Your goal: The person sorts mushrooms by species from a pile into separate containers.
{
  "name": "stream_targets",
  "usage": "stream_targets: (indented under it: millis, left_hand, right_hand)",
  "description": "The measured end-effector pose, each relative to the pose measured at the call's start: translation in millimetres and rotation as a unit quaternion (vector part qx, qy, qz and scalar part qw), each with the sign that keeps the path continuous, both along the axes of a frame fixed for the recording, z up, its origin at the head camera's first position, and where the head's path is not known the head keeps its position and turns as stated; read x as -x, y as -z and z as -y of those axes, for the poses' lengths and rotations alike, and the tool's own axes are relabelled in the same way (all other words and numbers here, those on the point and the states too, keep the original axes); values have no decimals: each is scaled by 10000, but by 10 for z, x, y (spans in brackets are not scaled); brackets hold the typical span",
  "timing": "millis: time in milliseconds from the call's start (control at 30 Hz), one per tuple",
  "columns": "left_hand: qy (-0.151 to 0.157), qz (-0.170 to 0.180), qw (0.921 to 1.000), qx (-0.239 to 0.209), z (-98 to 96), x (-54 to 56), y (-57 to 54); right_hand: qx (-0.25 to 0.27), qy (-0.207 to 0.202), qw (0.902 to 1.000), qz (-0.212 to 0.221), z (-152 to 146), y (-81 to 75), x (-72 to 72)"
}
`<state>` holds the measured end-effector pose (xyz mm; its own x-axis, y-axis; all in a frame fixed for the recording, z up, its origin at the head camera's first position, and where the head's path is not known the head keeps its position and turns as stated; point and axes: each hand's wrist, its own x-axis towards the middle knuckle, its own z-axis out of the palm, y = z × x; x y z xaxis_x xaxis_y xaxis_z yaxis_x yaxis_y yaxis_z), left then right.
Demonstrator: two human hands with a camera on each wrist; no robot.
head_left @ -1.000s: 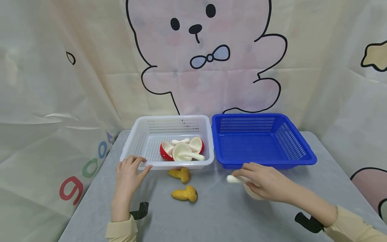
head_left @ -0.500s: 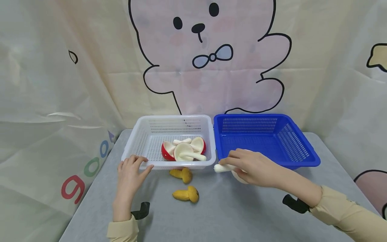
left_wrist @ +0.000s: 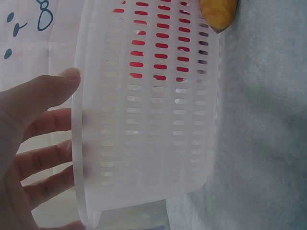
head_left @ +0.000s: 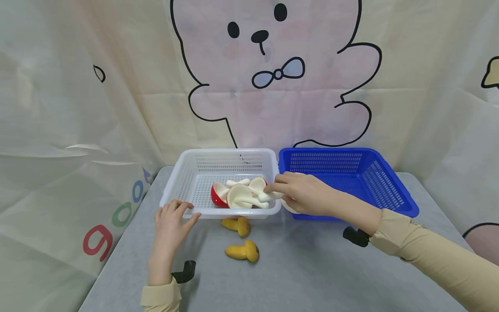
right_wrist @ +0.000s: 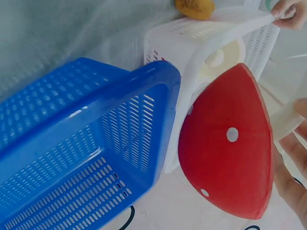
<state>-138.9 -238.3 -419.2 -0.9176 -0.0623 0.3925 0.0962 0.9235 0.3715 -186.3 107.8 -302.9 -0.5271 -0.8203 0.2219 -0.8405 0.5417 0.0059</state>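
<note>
My right hand pinches a toy mushroom by its white stem. Its red, white-dotted cap shows in the right wrist view, tilted, over the side where the two baskets meet. The stem points left, above the right end of the white basket. Several red-and-white toy mushrooms lie in that basket, caps and stems overlapping. My left hand grips the white basket's front rim near its left corner, thumb outside and fingers over the rim. The fingertips are partly hidden behind the translucent wall in the left wrist view.
A blue basket stands right beside the white one, its front left part hidden by my right hand and forearm. Two yellow toy mushrooms lie on the grey table before the white basket. A printed curtain hangs behind.
My right hand has carried the red-capped mushroom left and away from me, from before the blue basket to the white basket's right end. My left hand keeps its grip on the rim.
</note>
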Motion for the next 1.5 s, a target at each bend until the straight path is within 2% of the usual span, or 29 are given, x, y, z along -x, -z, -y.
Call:
stream_targets:
  millis: [267,533,900,1100,1200,1333,1500]
  left_hand:
    - [-13,-98,9999,-21,-23,-7,4]
    - [-24,-139,9999,-38,-7,0,10]
    - [-63,-92,9999,101,39,-14,-2]
    - [-35,-9,10000,43,12,7,-11]
    - [-64,-22,10000,46,12,11,-9]
    - [-55,-66,9999,61,11,9,-10]
    - [-48,-73,9999,66,10,14,4]
  right_hand:
    - [4,163,9998,152,185,26,273]
    - [108,233,9997,-13,374,94,575]
    - [327,292,9990,3,653,288,954]
    - [267,383,9988,-173,715,390,1126]
    - [179,309,9985,-422,765,424,1204]
    - [-230,317,9960,-807,842,481,1305]
    - [-720,369,9917,-1003,914,593,1412]
